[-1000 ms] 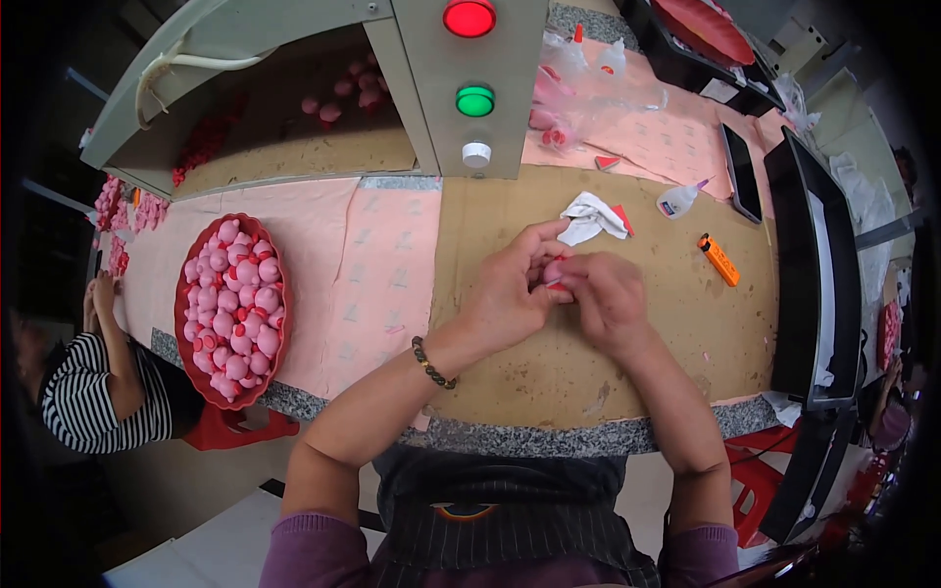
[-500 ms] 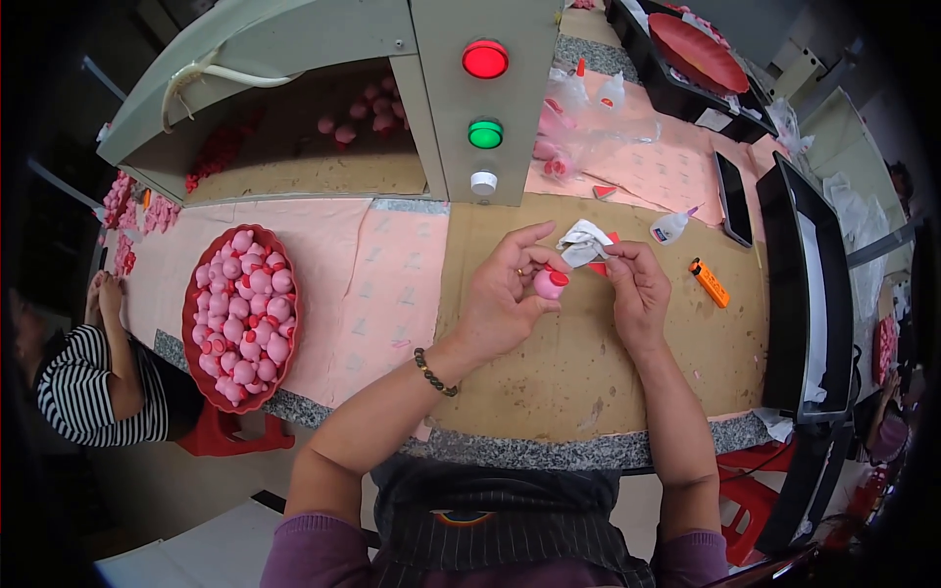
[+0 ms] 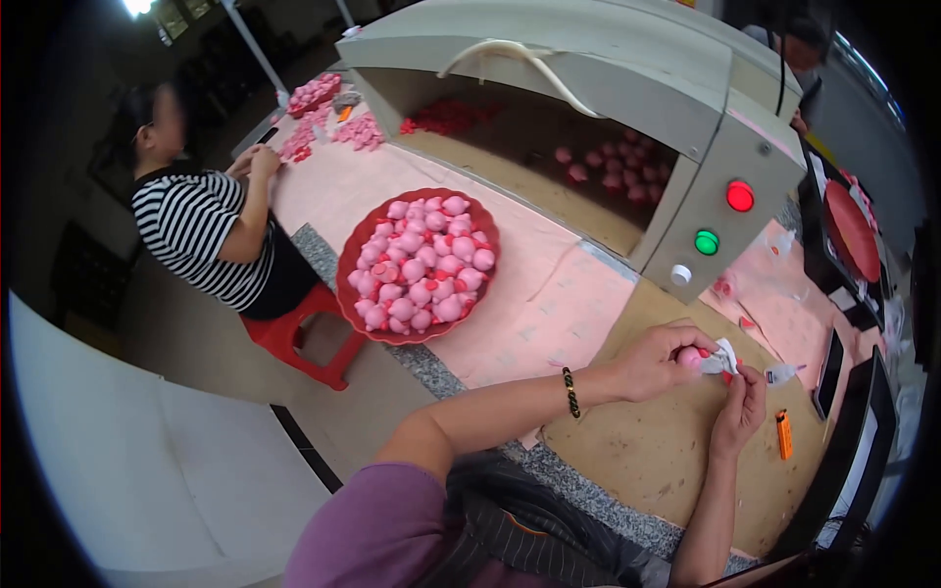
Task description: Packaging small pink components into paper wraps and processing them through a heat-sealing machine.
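My left hand (image 3: 652, 366), a beaded bracelet on its wrist, is closed around a small round pink piece (image 3: 690, 357) with a bit of red on it. Pinched in the fingers of my right hand (image 3: 740, 412) is a crumpled white cloth (image 3: 723, 355), close against the pink piece; whether they touch I cannot tell. A little red shows beside the cloth. Both hands are above the brown board (image 3: 627, 461). Nearest the right hand lie a small glue bottle (image 3: 782, 373) and an orange lighter-like object (image 3: 784, 435).
A red scalloped bowl (image 3: 351, 304) heaped with pink pieces stands to the left. Behind is a grey machine (image 3: 608, 88) with lit buttons and more pieces inside. A black tray (image 3: 863, 441) and a phone (image 3: 828, 372) are at right. A co-worker (image 3: 211, 211) sits far left.
My head has turned left, so the bowl and co-worker show more centrally. My hands have drawn closer together, bringing the white cloth up to the pink piece.
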Demonstrator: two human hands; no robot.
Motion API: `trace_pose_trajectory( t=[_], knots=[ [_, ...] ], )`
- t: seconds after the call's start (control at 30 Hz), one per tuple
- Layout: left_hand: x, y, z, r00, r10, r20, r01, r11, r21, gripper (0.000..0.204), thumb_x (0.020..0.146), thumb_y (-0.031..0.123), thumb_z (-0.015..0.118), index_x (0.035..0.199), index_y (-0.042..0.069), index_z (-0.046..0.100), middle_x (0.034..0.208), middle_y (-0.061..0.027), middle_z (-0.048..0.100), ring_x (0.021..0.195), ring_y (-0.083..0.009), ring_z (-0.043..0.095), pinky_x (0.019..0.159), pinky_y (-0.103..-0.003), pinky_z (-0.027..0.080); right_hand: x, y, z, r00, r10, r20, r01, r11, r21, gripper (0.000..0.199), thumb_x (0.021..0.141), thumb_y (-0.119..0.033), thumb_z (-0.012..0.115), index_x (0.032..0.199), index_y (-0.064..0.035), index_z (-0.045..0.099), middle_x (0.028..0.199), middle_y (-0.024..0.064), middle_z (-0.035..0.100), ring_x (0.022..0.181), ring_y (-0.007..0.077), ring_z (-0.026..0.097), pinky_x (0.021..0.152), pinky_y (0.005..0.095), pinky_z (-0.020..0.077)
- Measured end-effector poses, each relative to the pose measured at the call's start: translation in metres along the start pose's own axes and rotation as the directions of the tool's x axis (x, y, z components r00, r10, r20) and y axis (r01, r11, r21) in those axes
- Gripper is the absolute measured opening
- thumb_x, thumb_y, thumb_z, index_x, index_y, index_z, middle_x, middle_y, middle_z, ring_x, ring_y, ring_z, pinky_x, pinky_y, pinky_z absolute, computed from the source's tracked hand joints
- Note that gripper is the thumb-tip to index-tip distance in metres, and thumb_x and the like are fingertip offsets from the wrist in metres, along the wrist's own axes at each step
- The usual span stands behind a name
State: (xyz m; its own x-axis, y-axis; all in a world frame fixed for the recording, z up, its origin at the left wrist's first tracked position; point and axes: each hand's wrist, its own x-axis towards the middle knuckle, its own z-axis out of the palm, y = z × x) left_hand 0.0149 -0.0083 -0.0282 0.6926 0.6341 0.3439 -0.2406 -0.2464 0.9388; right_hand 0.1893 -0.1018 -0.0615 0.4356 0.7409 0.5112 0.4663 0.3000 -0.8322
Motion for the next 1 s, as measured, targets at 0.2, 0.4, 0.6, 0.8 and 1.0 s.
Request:
trace_pose_trajectory(
  t=[0.2, 0.4, 0.6, 0.8, 1.0],
  knots=[
    [-0.017, 0.068, -0.078, 0.959, 0.094, -0.267, -0.044, 0.981, 0.188, 0.021, 0.084, 0.004, 0.051, 0.102, 0.0, 0.061, 0.095, -0.0043, 0.054, 0.086, -0.0109, 0.049, 0.076, -0.022, 0.04, 0.007, -0.004, 0.003, 0.978, 0.205, -0.029, -0.201, 0.975, 0.09, 0.018, 0.091, -0.006, 0.049, 0.107, 0.0009, 0.054, 0.081, 0.001, 0.053, 0.07, 0.005, 0.048, 0.062, 0.0168, 0.0391],
    [-0.072, 0.094, -0.185, 0.858, 0.335, -0.39, 0.063, 0.684, 0.727, 0.021, 0.088, 0.007, 0.047, 0.099, -0.003, 0.062, 0.089, -0.0106, 0.06, 0.087, -0.0191, 0.055, 0.08, -0.029, 0.043, 0.005, -0.002, 0.008, 0.986, 0.164, -0.027, -0.159, 0.979, 0.126, 0.021, 0.09, -0.004, 0.05, 0.11, 0.0023, 0.052, 0.077, 0.0007, 0.055, 0.067, 0.0041, 0.049, 0.061, 0.0168, 0.0401],
    [-0.073, 0.097, -0.209, 0.883, 0.205, -0.422, 0.198, 0.653, 0.731, 0.021, 0.086, 0.011, 0.05, 0.096, -0.004, 0.062, 0.094, -0.017, 0.063, 0.091, -0.0274, 0.059, 0.081, -0.033, 0.045, 0.002, -0.012, 0.014, 0.96, 0.278, 0.039, -0.28, 0.934, 0.222, 0.003, 0.089, -0.002, 0.048, 0.086, -0.0035, 0.049, 0.076, 0.0013, 0.056, 0.067, 0.0047, 0.051, 0.064, 0.0179, 0.0421],
    [0.046, 0.035, -0.226, 0.937, 0.122, -0.328, 0.284, 0.28, 0.917, 0.031, 0.075, 0.018, 0.062, 0.101, 0.001, 0.06, 0.099, -0.0203, 0.06, 0.093, -0.0355, 0.057, 0.083, -0.041, 0.045, 0.001, -0.01, 0.012, 0.97, 0.242, 0.038, -0.245, 0.952, 0.181, 0.003, 0.088, -0.002, 0.049, 0.086, -0.004, 0.048, 0.081, 0.0014, 0.055, 0.074, 0.0059, 0.051, 0.069, 0.019, 0.0411],
    [0.111, -0.042, -0.254, 0.962, -0.16, -0.223, 0.233, 0.045, 0.972, 0.031, 0.072, 0.013, 0.056, 0.103, 0.014, 0.059, 0.097, -0.0156, 0.062, 0.09, -0.0331, 0.06, 0.076, -0.043, 0.05, 0.004, -0.013, 0.011, 0.946, 0.304, 0.109, -0.311, 0.949, 0.056, 0.004, 0.086, 0.0, 0.051, 0.084, -0.0032, 0.048, 0.077, -0.0015, 0.051, 0.071, 0.0043, 0.045, 0.065, 0.018, 0.0365]
  ],
)
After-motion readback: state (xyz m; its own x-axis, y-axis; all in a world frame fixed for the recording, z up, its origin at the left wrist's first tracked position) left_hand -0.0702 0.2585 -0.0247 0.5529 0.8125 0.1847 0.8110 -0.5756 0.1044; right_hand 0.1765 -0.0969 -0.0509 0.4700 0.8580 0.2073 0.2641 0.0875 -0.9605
